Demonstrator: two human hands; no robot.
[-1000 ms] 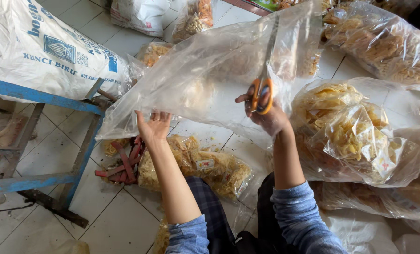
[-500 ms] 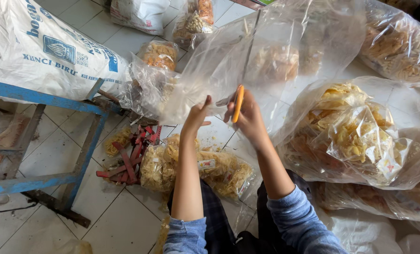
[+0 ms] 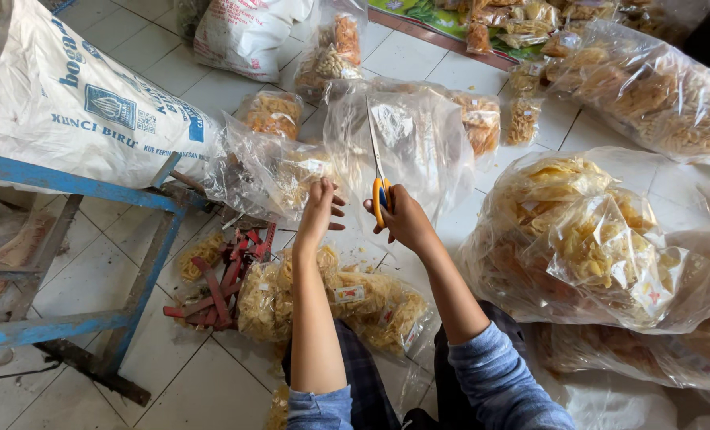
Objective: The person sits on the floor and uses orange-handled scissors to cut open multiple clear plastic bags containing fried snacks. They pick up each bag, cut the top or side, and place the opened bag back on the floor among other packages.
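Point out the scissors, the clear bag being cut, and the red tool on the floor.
scissors (image 3: 380,193), head view, orange handle.
clear bag (image 3: 419,147), head view, right panel.
red tool (image 3: 229,267), head view, middle of its frame.

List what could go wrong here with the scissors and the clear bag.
1. The left hand grips the clear plastic bag right beside the scissors in the right hand; a slip could nick its fingers.
2. The bag hangs loose and crumpled, so the cut may wander or tear.
3. Packed cracker bags lie directly below; a dropped blade might puncture one.
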